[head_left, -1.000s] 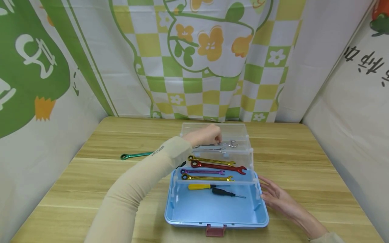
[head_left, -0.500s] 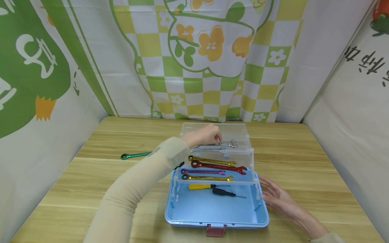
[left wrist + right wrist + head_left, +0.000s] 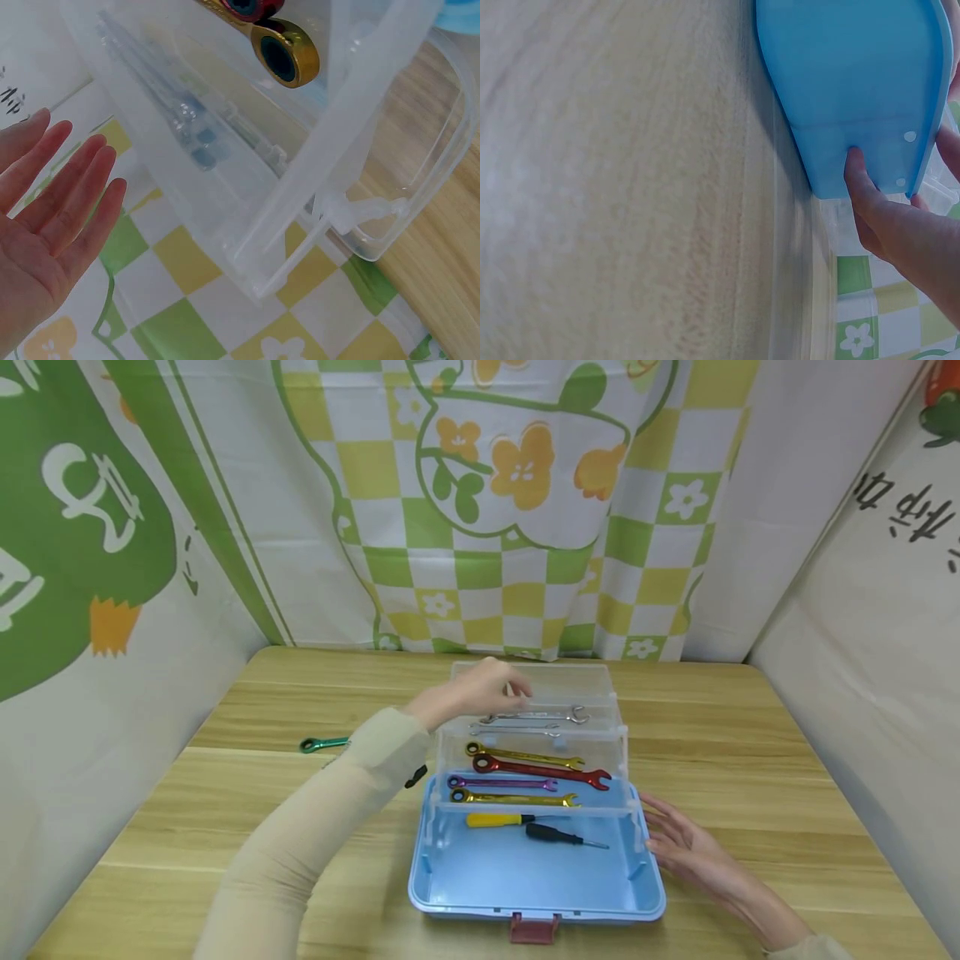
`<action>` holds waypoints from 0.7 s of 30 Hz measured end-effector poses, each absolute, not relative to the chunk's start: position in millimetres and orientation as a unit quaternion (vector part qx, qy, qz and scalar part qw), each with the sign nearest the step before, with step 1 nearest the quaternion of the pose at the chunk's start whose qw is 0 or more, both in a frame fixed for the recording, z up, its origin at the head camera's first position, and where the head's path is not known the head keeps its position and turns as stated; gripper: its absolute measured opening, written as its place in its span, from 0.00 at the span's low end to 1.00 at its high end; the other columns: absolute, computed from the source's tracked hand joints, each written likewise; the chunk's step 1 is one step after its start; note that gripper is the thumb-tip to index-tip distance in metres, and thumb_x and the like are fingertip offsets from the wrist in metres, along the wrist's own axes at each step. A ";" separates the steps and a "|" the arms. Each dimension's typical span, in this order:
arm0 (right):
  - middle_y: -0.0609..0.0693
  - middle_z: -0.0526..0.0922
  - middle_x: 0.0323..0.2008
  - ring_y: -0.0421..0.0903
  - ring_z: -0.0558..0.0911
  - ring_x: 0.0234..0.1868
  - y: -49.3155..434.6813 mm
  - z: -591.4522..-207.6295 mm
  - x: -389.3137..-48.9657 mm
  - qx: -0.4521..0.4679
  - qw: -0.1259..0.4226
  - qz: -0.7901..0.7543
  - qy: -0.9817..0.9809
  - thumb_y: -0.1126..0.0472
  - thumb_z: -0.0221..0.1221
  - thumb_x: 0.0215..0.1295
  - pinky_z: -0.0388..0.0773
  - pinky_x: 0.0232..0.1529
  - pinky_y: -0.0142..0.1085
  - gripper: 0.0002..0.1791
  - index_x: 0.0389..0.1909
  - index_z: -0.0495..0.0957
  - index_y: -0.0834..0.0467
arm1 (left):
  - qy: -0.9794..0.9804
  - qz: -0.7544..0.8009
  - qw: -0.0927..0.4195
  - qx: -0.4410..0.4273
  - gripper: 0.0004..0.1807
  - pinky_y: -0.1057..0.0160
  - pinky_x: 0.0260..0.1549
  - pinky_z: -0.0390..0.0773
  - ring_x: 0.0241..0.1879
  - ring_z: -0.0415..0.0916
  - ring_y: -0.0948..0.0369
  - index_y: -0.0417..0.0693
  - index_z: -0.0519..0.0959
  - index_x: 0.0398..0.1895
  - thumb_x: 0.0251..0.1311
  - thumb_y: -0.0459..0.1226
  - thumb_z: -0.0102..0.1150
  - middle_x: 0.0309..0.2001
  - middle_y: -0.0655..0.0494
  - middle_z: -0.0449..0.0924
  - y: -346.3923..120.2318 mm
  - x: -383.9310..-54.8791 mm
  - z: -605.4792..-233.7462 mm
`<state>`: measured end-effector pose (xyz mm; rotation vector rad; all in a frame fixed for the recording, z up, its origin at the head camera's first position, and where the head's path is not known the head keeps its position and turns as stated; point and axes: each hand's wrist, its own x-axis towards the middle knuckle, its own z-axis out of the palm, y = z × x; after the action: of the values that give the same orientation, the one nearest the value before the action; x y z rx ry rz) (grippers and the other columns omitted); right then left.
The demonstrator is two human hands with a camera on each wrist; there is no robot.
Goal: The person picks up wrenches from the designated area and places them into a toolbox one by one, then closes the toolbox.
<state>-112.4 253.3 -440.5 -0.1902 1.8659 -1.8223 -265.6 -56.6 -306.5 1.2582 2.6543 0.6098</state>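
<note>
My left hand [image 3: 483, 687] hovers over the back tray of the toolbox, holding nothing; in the left wrist view its fingers [image 3: 75, 187] are spread. Beneath it in the upper clear tray lie silver wrenches [image 3: 536, 717]. Lower down, the clear trays hold a red wrench [image 3: 540, 771], a purple wrench [image 3: 502, 784] and gold wrenches [image 3: 517, 798]. My right hand [image 3: 697, 852] touches the right side of the blue toolbox [image 3: 525, 885], fingers extended; in the right wrist view a fingertip rests against the blue wall [image 3: 847, 90].
A yellow-handled screwdriver [image 3: 495, 820] and a black-handled screwdriver [image 3: 555, 834] lie in the toolbox base. Left of the box, a green wrench [image 3: 322, 744] and a black item [image 3: 416, 776] lie on the wooden table [image 3: 225, 827], both partly behind the left sleeve. A patterned curtain [image 3: 480, 593] hangs behind.
My left hand has let go of the silver wrench in the upper tray and drawn back leftward, its fingers loosening. The right hand stays against the box.
</note>
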 end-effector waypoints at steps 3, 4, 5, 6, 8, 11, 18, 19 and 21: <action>0.70 0.38 0.65 0.56 0.58 0.62 252.6 -439.9 -111.4 -0.081 0.258 -0.678 0.683 0.64 0.48 0.64 0.64 0.56 0.41 0.38 0.67 0.35 0.57 | 0.880 0.217 0.050 0.420 0.12 0.69 0.36 0.75 0.34 0.78 0.60 0.39 0.78 0.42 0.57 0.35 0.54 0.40 0.49 0.80 -65.5 -262.1 -303.4; 0.70 0.37 0.65 0.56 0.58 0.62 252.5 -439.8 -111.1 -0.086 0.257 -0.681 0.680 0.65 0.48 0.64 0.65 0.56 0.40 0.38 0.67 0.35 0.58 | 0.879 0.220 0.042 0.420 0.12 0.68 0.36 0.75 0.35 0.78 0.60 0.40 0.79 0.42 0.57 0.35 0.54 0.40 0.50 0.80 -68.4 -261.0 -302.9; 0.70 0.37 0.65 0.54 0.59 0.62 252.4 -439.6 -110.9 -0.088 0.258 -0.684 0.677 0.65 0.47 0.64 0.65 0.56 0.39 0.38 0.67 0.34 0.58 | 0.879 0.223 0.035 0.419 0.12 0.68 0.37 0.75 0.35 0.78 0.59 0.40 0.79 0.42 0.57 0.36 0.54 0.40 0.50 0.80 -71.3 -260.0 -302.6; 0.70 0.37 0.65 0.53 0.60 0.62 252.3 -439.4 -110.8 -0.089 0.258 -0.686 0.674 0.65 0.47 0.65 0.65 0.55 0.38 0.38 0.67 0.34 0.59 | 0.879 0.229 0.031 0.417 0.12 0.68 0.37 0.75 0.35 0.78 0.59 0.40 0.79 0.42 0.57 0.36 0.54 0.40 0.50 0.80 -74.1 -258.7 -302.2; 0.69 0.36 0.65 0.49 0.61 0.61 252.6 -439.3 -110.9 -0.087 0.260 -0.691 0.669 0.66 0.47 0.65 0.65 0.55 0.37 0.38 0.67 0.33 0.59 | 0.880 0.243 0.028 0.407 0.11 0.68 0.36 0.75 0.35 0.77 0.60 0.41 0.79 0.42 0.58 0.36 0.53 0.39 0.51 0.80 -78.9 -256.5 -302.4; 0.69 0.36 0.65 0.48 0.62 0.61 252.7 -439.4 -111.2 -0.088 0.259 -0.689 0.671 0.65 0.47 0.65 0.65 0.55 0.37 0.38 0.67 0.34 0.59 | 0.882 0.255 0.016 0.397 0.11 0.67 0.37 0.75 0.35 0.77 0.60 0.41 0.78 0.42 0.58 0.36 0.53 0.39 0.51 0.80 -86.3 -253.4 -303.6; 0.69 0.37 0.65 0.56 0.57 0.63 252.1 -438.8 -111.8 -0.078 0.261 -0.684 0.677 0.65 0.47 0.65 0.65 0.56 0.38 0.38 0.67 0.34 0.58 | 0.875 0.309 -0.034 0.372 0.11 0.61 0.39 0.75 0.37 0.76 0.58 0.40 0.78 0.43 0.57 0.34 0.55 0.41 0.49 0.79 -109.2 -243.6 -310.5; 0.69 0.37 0.65 0.56 0.57 0.63 251.9 -438.7 -111.7 -0.080 0.260 -0.684 0.676 0.65 0.47 0.65 0.65 0.56 0.38 0.38 0.67 0.33 0.59 | 0.874 0.317 -0.040 0.367 0.11 0.60 0.39 0.75 0.37 0.75 0.58 0.40 0.78 0.43 0.56 0.34 0.55 0.41 0.49 0.79 -112.7 -242.2 -311.9; 0.69 0.37 0.65 0.57 0.57 0.63 251.9 -438.7 -111.7 -0.079 0.260 -0.686 0.675 0.65 0.47 0.65 0.65 0.56 0.38 0.38 0.67 0.33 0.59 | 0.872 0.332 -0.052 0.357 0.11 0.58 0.40 0.75 0.38 0.75 0.57 0.40 0.78 0.42 0.56 0.33 0.55 0.41 0.48 0.79 -119.5 -239.3 -315.4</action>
<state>-111.7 251.9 -438.7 -0.2135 1.8291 -1.8578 -239.3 -119.5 -315.4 1.1600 2.8339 1.0787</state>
